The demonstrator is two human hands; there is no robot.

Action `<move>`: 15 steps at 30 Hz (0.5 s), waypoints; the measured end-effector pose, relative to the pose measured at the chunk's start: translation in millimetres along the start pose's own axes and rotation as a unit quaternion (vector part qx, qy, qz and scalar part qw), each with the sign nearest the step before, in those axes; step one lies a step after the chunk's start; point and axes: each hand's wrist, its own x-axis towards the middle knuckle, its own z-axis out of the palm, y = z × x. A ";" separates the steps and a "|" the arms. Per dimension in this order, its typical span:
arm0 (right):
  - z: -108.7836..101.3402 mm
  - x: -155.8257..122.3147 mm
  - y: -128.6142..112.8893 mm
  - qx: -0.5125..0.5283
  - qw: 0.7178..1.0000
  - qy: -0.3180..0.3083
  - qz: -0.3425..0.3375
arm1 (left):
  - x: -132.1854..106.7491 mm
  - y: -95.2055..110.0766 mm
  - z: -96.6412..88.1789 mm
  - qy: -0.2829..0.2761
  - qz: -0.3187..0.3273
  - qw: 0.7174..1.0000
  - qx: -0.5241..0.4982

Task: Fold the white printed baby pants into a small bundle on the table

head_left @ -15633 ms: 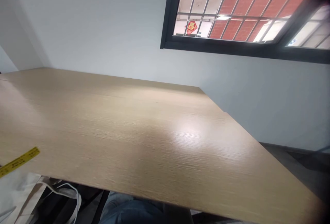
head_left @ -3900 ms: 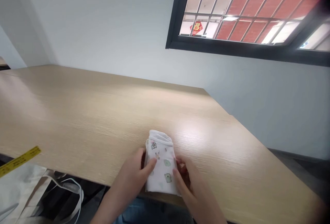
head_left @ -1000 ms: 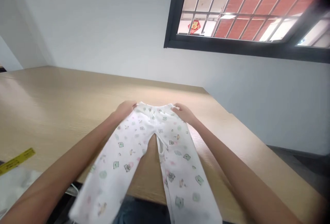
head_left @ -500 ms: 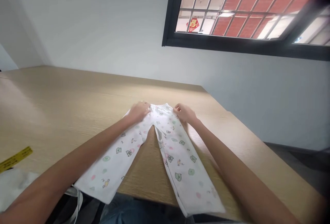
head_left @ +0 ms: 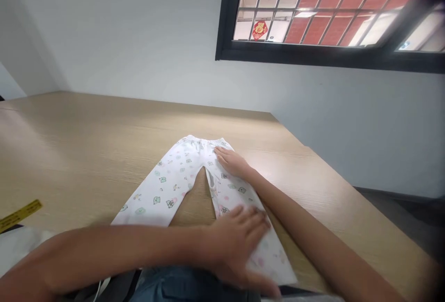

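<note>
White trousers (head_left: 167, 174) printed with small green, pink and yellow figures lie spread on the wooden table, waistband away from me and legs toward me. Flat on the fabric just below the waistband, at the right side, rests my right hand (head_left: 232, 162), fingers extended. My left hand (head_left: 238, 242) reaches across to the lower part of the right trouser leg, fingers spread and slightly blurred by motion. Whether its palm presses on the cloth or hovers just over it, I cannot tell. My left forearm hides the hem of the left leg.
The table (head_left: 86, 154) runs back to a grey-white wall (head_left: 139, 33). Its right edge slants toward me. A yellow strip (head_left: 21, 215) and white cloth (head_left: 24, 248) are at the near left. A barred window (head_left: 313, 15) is above.
My left hand has let go of the waistband's left side and crossed to the lower right leg. My right hand has gone from pinching the waistband's right corner to lying flat.
</note>
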 end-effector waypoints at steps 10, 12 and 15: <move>-9.2 0.0 2.7 0.064 0.996 0.061 -0.006 | -61.1 3.1 -47.0 0.031 -0.031 0.993 -0.111; -14.6 -3.0 -9.0 0.087 0.993 0.075 -0.009 | -74.3 -10.7 -69.9 0.080 -0.150 0.985 -0.043; -16.5 1.1 -41.5 0.157 0.984 0.058 -0.065 | -84.0 -39.5 -93.3 0.074 -0.283 0.954 0.062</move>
